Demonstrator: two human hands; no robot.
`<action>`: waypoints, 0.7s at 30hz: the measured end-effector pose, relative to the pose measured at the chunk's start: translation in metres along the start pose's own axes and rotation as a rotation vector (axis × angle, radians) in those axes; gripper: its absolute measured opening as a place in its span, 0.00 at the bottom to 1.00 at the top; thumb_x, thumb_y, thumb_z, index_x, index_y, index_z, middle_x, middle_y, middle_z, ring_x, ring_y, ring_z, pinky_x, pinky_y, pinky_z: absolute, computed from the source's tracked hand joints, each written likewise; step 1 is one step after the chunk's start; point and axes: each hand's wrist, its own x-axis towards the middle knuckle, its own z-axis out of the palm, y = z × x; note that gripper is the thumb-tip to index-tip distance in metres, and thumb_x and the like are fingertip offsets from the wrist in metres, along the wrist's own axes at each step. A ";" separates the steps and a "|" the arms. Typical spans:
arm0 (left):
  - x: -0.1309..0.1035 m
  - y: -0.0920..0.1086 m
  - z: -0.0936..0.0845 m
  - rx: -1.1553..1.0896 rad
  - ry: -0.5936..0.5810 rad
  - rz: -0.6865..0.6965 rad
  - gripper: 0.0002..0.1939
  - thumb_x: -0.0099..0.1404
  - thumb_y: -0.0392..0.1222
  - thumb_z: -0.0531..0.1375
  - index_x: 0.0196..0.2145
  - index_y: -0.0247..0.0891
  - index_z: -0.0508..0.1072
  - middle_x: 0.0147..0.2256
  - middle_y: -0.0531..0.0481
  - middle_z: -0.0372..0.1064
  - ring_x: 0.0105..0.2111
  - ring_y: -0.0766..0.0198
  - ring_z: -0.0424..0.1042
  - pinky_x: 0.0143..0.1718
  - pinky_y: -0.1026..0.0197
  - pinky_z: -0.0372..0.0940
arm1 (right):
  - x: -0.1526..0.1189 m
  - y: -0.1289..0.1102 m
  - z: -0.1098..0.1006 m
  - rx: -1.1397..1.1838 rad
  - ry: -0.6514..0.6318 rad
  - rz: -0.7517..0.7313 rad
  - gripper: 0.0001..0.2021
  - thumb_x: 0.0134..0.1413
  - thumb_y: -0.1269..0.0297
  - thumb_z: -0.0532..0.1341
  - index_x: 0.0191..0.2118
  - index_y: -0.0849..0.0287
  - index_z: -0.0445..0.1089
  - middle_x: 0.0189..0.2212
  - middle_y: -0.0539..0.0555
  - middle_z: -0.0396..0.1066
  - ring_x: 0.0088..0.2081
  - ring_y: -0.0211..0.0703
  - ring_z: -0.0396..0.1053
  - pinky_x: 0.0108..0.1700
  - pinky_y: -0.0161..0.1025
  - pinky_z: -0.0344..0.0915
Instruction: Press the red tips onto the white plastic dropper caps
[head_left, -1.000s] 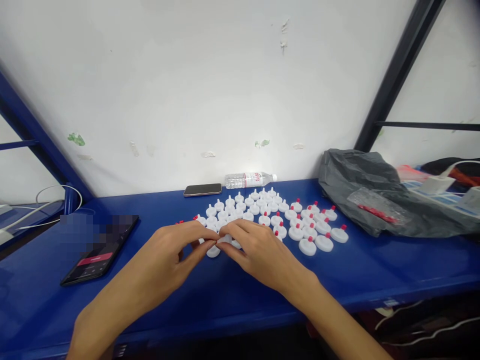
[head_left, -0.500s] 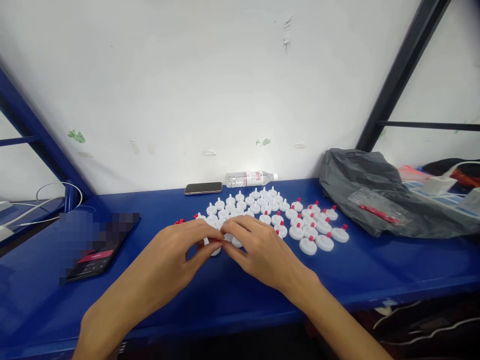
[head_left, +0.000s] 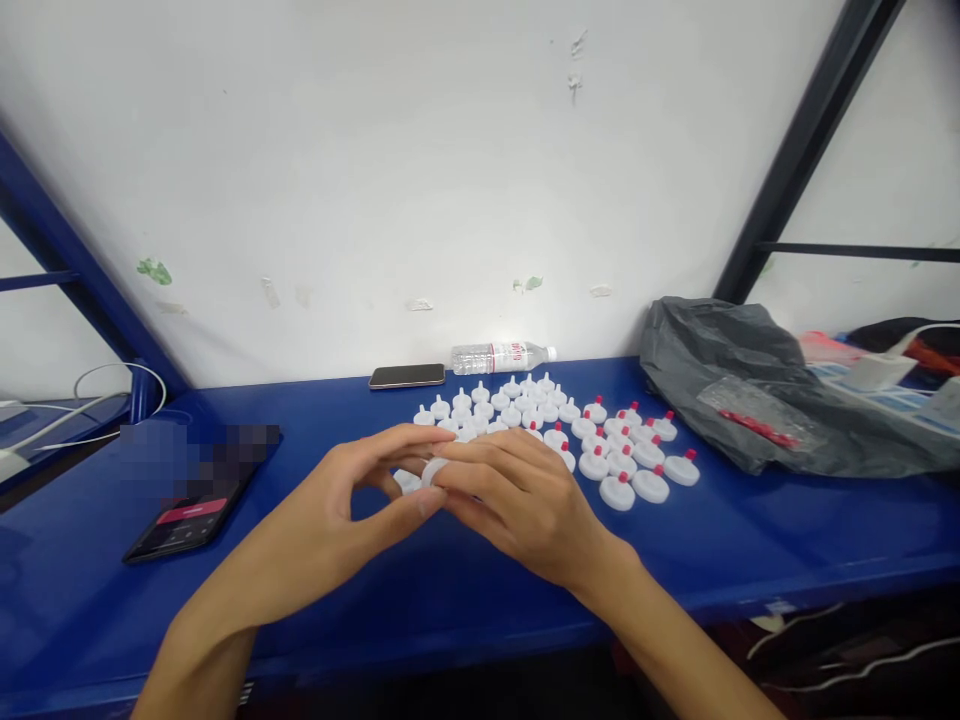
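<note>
Between my hands, raised a little above the table, is a white nozzle cap [head_left: 433, 471], its round rim turned partly toward me. My left hand [head_left: 337, 510] grips it, thumb below and fingers over the far side. From the right, the bent fingers of my right hand [head_left: 517, 495] close on the same cap and hide its tip. Behind my hands stand several white nozzle caps [head_left: 480, 393] with bare tips. To the right, several more caps [head_left: 617, 492] wear small red tip covers [head_left: 623, 478]. Another white cap [head_left: 407, 481] shows partly behind my left fingers.
A clear plastic bottle [head_left: 491, 358] lies along the wall beside a dark phone [head_left: 407, 376]. Another phone [head_left: 187, 525] with a lit screen is at the left. At the right, a grey plastic bag [head_left: 720, 370] carries a clear packet with red pieces [head_left: 757, 425].
The cap between my hands has come up into sight, rim showing. My left hand has opened wider around it, and my right fingers have folded over its right side.
</note>
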 end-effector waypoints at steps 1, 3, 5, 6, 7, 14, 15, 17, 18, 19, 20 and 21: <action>0.001 -0.001 -0.001 -0.104 -0.029 -0.020 0.27 0.68 0.56 0.66 0.61 0.47 0.72 0.57 0.44 0.77 0.52 0.52 0.79 0.54 0.54 0.74 | 0.000 0.000 0.000 -0.008 0.015 -0.016 0.04 0.72 0.68 0.61 0.44 0.55 0.74 0.42 0.52 0.83 0.43 0.39 0.80 0.45 0.38 0.72; 0.004 -0.003 -0.001 -0.282 -0.080 -0.052 0.27 0.67 0.54 0.68 0.60 0.44 0.73 0.54 0.43 0.80 0.54 0.50 0.79 0.57 0.53 0.74 | 0.001 -0.001 0.000 -0.025 0.037 -0.038 0.03 0.71 0.68 0.62 0.43 0.56 0.74 0.42 0.51 0.84 0.41 0.39 0.80 0.44 0.37 0.72; 0.007 -0.004 0.001 -0.366 -0.105 -0.051 0.27 0.67 0.52 0.69 0.60 0.43 0.73 0.51 0.43 0.82 0.52 0.51 0.81 0.55 0.54 0.75 | 0.001 -0.001 0.000 -0.033 0.049 -0.047 0.03 0.71 0.69 0.62 0.43 0.56 0.74 0.42 0.51 0.84 0.41 0.39 0.80 0.44 0.37 0.73; 0.009 -0.004 0.002 -0.380 -0.105 -0.034 0.26 0.67 0.50 0.69 0.59 0.42 0.73 0.49 0.43 0.82 0.50 0.52 0.81 0.54 0.55 0.75 | 0.000 0.000 0.000 -0.033 0.050 -0.045 0.03 0.70 0.69 0.62 0.44 0.55 0.74 0.43 0.51 0.84 0.41 0.39 0.80 0.44 0.37 0.74; 0.010 -0.003 0.003 -0.388 -0.100 -0.010 0.25 0.66 0.50 0.69 0.58 0.42 0.73 0.48 0.43 0.83 0.49 0.53 0.82 0.52 0.56 0.76 | 0.000 0.000 0.000 -0.031 0.049 -0.042 0.04 0.70 0.70 0.62 0.44 0.55 0.75 0.43 0.51 0.83 0.41 0.39 0.80 0.44 0.37 0.74; 0.014 0.001 0.011 -0.415 -0.039 0.018 0.24 0.60 0.44 0.71 0.54 0.39 0.77 0.40 0.44 0.84 0.41 0.53 0.83 0.40 0.59 0.77 | -0.002 0.001 -0.002 -0.026 0.044 -0.059 0.05 0.67 0.71 0.65 0.46 0.56 0.75 0.44 0.52 0.83 0.41 0.40 0.81 0.42 0.38 0.74; 0.014 0.001 0.011 -0.408 -0.022 0.009 0.24 0.60 0.43 0.72 0.53 0.39 0.78 0.39 0.45 0.84 0.40 0.53 0.83 0.39 0.60 0.77 | -0.001 0.001 -0.002 -0.026 0.049 -0.065 0.05 0.67 0.71 0.65 0.46 0.56 0.75 0.44 0.52 0.83 0.41 0.40 0.81 0.41 0.37 0.75; 0.012 0.002 0.013 -0.401 0.015 0.003 0.24 0.58 0.42 0.72 0.52 0.39 0.79 0.38 0.45 0.84 0.38 0.54 0.83 0.37 0.61 0.76 | -0.001 0.000 -0.002 -0.023 0.072 -0.070 0.05 0.69 0.71 0.64 0.46 0.55 0.74 0.43 0.51 0.84 0.41 0.39 0.81 0.41 0.36 0.76; 0.011 0.002 0.013 -0.405 0.035 0.000 0.24 0.58 0.42 0.72 0.52 0.38 0.80 0.39 0.45 0.84 0.38 0.54 0.83 0.37 0.61 0.76 | 0.000 0.000 -0.002 -0.023 0.085 -0.070 0.05 0.69 0.70 0.63 0.47 0.54 0.73 0.43 0.50 0.84 0.41 0.39 0.81 0.41 0.36 0.76; 0.011 0.002 0.014 -0.414 0.049 -0.007 0.24 0.58 0.42 0.72 0.52 0.38 0.80 0.39 0.45 0.84 0.38 0.54 0.83 0.37 0.61 0.76 | 0.000 0.000 -0.002 -0.022 0.094 -0.066 0.05 0.69 0.70 0.63 0.47 0.54 0.73 0.43 0.50 0.84 0.40 0.39 0.81 0.42 0.36 0.76; 0.011 0.003 0.015 -0.426 0.053 -0.017 0.24 0.58 0.43 0.72 0.53 0.39 0.80 0.40 0.45 0.84 0.38 0.54 0.83 0.37 0.61 0.77 | 0.000 0.000 -0.002 -0.017 0.099 -0.061 0.05 0.69 0.70 0.64 0.47 0.54 0.72 0.43 0.50 0.84 0.40 0.39 0.81 0.41 0.36 0.77; 0.012 0.004 0.015 -0.435 0.047 -0.028 0.25 0.58 0.44 0.72 0.53 0.39 0.80 0.39 0.46 0.84 0.37 0.54 0.83 0.37 0.61 0.77 | 0.000 0.000 -0.001 -0.009 0.103 -0.054 0.06 0.68 0.70 0.64 0.48 0.54 0.72 0.43 0.50 0.84 0.40 0.39 0.81 0.41 0.35 0.77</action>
